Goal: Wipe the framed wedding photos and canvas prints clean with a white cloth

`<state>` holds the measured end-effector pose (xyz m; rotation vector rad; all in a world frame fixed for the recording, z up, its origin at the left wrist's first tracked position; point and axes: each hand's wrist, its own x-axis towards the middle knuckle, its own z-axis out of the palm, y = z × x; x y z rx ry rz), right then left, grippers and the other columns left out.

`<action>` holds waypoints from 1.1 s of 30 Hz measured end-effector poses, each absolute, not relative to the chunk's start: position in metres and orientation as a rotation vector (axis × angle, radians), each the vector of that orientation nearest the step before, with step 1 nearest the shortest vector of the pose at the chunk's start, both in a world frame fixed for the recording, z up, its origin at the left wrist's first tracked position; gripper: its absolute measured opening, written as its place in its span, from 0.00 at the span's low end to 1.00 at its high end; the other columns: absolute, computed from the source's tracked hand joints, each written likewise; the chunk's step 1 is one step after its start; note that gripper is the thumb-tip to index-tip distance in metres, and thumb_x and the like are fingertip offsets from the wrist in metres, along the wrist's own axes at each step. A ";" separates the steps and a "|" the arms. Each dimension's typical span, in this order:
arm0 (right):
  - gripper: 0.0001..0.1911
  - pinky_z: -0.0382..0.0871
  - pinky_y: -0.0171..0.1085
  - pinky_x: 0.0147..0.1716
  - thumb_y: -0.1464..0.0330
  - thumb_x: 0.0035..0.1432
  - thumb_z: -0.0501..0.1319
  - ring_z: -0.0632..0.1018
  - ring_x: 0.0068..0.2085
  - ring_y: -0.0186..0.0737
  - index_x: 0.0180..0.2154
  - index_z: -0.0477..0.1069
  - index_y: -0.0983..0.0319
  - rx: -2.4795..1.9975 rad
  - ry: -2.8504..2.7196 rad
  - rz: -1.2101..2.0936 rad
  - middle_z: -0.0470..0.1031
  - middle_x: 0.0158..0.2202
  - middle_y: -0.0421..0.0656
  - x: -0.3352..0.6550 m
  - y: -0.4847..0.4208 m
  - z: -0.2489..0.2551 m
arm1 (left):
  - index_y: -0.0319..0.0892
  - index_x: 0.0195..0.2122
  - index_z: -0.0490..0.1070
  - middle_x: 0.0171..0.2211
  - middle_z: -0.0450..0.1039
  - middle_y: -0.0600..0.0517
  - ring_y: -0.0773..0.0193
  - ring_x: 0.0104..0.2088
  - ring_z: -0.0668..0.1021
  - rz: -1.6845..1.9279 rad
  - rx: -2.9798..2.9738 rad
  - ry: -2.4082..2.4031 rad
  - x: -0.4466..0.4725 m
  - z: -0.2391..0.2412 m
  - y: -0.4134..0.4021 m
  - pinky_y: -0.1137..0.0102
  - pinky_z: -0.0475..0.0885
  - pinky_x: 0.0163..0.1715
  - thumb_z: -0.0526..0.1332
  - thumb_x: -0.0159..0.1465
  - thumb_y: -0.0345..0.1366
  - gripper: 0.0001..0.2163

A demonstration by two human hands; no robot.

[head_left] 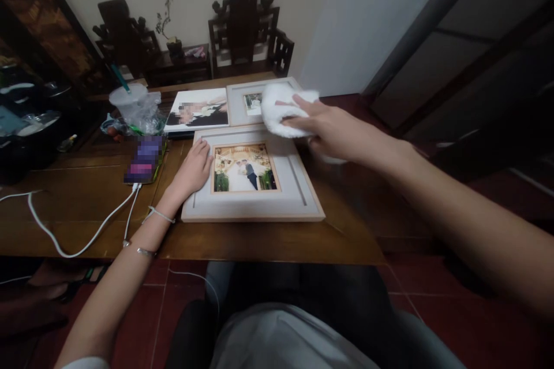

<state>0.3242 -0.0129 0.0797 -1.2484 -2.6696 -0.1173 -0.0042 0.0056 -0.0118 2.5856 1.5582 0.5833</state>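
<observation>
A pale picture frame [298, 196] with a photo in its middle lies flat on the wooden table [86, 196]. My left hand [193, 170] rests flat and open on the frame's left border. My right hand [333, 130] grips a white cloth [274, 109] over the frame's upper right corner. A second, smaller frame [236, 106] lies just behind, partly hidden by the cloth.
An unframed photo print [197, 112] lies beside the small frame. A phone [145, 158] with white cables [56, 239] sits left of the frame. A plastic cup with a straw [130, 101] stands in a bag behind it. Dark carved chairs [244, 23] line the wall.
</observation>
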 end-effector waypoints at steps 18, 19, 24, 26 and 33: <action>0.31 0.74 0.44 0.46 0.82 0.51 0.54 0.80 0.48 0.50 0.55 0.76 0.61 -1.078 -2.952 -0.022 0.79 0.52 0.53 0.296 -0.091 0.064 | 0.32 0.62 0.66 0.66 0.66 0.36 0.49 0.71 0.61 0.645 2.539 1.576 -0.003 -0.014 0.005 0.50 0.57 0.71 0.48 0.72 0.35 0.20; 0.32 0.74 0.42 0.45 0.82 0.51 0.55 0.81 0.46 0.49 0.56 0.76 0.59 -1.070 -2.936 0.045 0.80 0.50 0.52 0.296 -0.101 0.067 | 0.32 0.61 0.66 0.66 0.65 0.35 0.49 0.71 0.61 0.643 2.542 1.575 -0.003 -0.015 0.005 0.50 0.57 0.71 0.48 0.73 0.35 0.20; 0.35 0.75 0.43 0.47 0.81 0.51 0.54 0.80 0.50 0.51 0.60 0.73 0.60 -1.143 -2.875 0.114 0.78 0.53 0.54 0.291 -0.114 0.064 | 0.29 0.61 0.66 0.66 0.65 0.33 0.48 0.71 0.60 0.602 2.559 1.575 -0.002 -0.012 0.004 0.52 0.56 0.71 0.47 0.73 0.35 0.21; 0.36 0.73 0.46 0.49 0.81 0.51 0.53 0.78 0.53 0.54 0.62 0.71 0.62 -1.206 -2.851 0.071 0.74 0.56 0.56 0.286 -0.102 0.056 | 0.28 0.60 0.66 0.66 0.64 0.31 0.47 0.72 0.60 0.586 2.559 1.570 -0.002 -0.011 0.004 0.51 0.56 0.71 0.47 0.74 0.36 0.21; 0.34 0.66 0.55 0.57 0.79 0.57 0.49 0.70 0.61 0.61 0.65 0.64 0.68 -1.351 -2.665 -0.203 0.66 0.63 0.61 0.276 -0.016 0.034 | 0.31 0.61 0.66 0.66 0.66 0.34 0.49 0.72 0.60 0.604 2.564 1.553 -0.004 -0.013 0.003 0.50 0.57 0.70 0.47 0.74 0.38 0.21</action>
